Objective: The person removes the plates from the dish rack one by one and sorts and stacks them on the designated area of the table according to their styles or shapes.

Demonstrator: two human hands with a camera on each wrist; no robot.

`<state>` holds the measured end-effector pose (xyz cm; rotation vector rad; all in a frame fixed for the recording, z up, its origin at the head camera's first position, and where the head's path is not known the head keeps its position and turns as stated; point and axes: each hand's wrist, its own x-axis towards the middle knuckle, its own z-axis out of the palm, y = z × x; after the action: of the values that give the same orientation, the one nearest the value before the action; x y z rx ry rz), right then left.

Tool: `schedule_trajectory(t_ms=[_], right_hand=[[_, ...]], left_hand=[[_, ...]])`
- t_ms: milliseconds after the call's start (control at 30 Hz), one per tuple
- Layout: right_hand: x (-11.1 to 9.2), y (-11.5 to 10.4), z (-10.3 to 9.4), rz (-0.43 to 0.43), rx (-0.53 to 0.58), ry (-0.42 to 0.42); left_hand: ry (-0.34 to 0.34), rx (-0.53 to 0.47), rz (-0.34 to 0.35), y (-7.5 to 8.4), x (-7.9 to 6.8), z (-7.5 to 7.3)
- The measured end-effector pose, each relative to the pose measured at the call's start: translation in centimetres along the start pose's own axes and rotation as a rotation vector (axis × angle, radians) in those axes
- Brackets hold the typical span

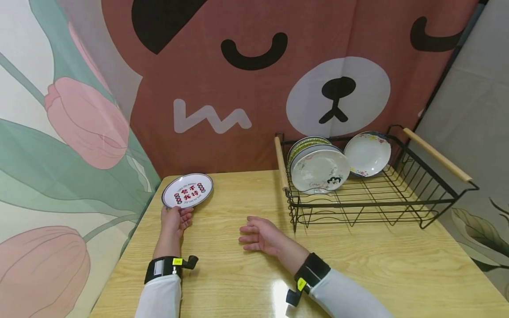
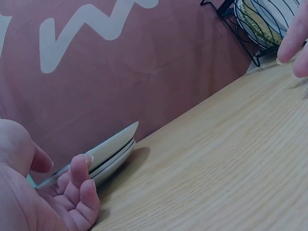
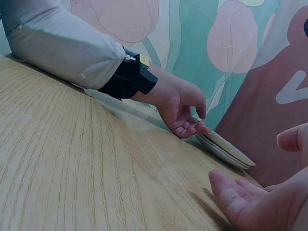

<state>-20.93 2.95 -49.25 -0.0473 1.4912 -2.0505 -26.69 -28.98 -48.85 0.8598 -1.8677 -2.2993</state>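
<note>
My left hand point(image 1: 175, 221) is at the near rim of a white plate point(image 1: 188, 191) with red characters and a dark edge, at the table's far left corner. Its thumb lies over the rim, and its curled fingers point(image 2: 79, 192) are at the plate's side and underneath. From the side, the left wrist view shows this plate on top of a stack, with another plate point(image 2: 115, 161) below it. Over the middle of the table, my right hand point(image 1: 260, 236) holds nothing; its fingers are loosely spread, with the palm turned toward the left.
A black wire dish rack point(image 1: 374, 205) with wooden handles stands at the back right. Several plates point(image 1: 320, 171) lean in its left part, with a flowered dish point(image 1: 367, 154) behind to the right. A bear-print curtain point(image 1: 207, 88) hangs along the table's back edge.
</note>
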Motion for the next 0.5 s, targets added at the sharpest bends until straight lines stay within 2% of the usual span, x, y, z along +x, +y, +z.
schedule_trajectory(t_ms=[500], right_hand=[[-0.09,-0.04,-0.13,-0.002,-0.012,-0.026]], left_hand=[[-0.066,-0.039,-0.025,0.21,0.03,-0.35]])
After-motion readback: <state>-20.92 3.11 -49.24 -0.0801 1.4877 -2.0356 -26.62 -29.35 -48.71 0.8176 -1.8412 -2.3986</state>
